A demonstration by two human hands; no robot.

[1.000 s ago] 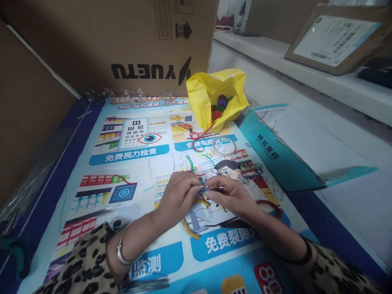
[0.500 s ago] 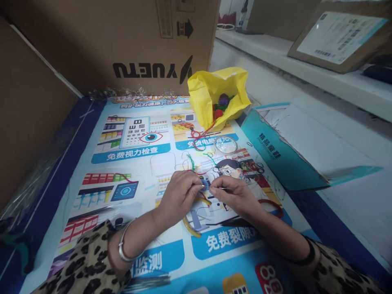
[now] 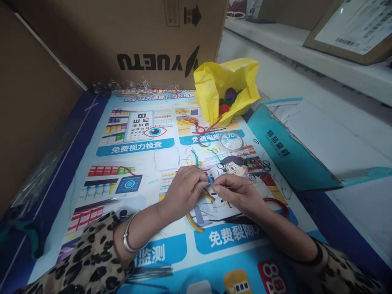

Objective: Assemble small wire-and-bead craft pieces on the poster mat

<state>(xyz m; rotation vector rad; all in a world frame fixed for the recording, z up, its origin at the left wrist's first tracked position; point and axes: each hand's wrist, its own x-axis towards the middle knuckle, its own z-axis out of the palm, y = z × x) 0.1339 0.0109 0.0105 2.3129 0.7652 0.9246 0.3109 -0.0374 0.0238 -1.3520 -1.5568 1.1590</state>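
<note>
Over the printed sheet, my left hand (image 3: 186,188) is closed in a pinch, thumb against forefinger. What its fingertips hold is too small to make out. Just to the right, almost touching it, my right hand (image 3: 240,192) pinches a thin wire (image 3: 251,186) that runs out past the fingers to the right. A small blue patch (image 3: 210,180) shows between the fingertips; whether it is an object or print, I cannot tell. Green threads (image 3: 196,157) lie just beyond the hands. Below them curves a yellow cord (image 3: 194,223), and a red cord (image 3: 283,206) lies by my right wrist.
A yellow bag (image 3: 206,92) holding coloured yarn stands at the back, near a round clear dish (image 3: 232,141). To the right is a teal box (image 3: 283,143). A large cardboard box (image 3: 137,32) closes off the back. Thin wires (image 3: 153,272) lie in front, pliers (image 3: 30,237) at left.
The view has shifted slightly, so the scene sits a little to the right and higher. Both hands keep their pinches close together, with hardly any visible movement over the sheet.
</note>
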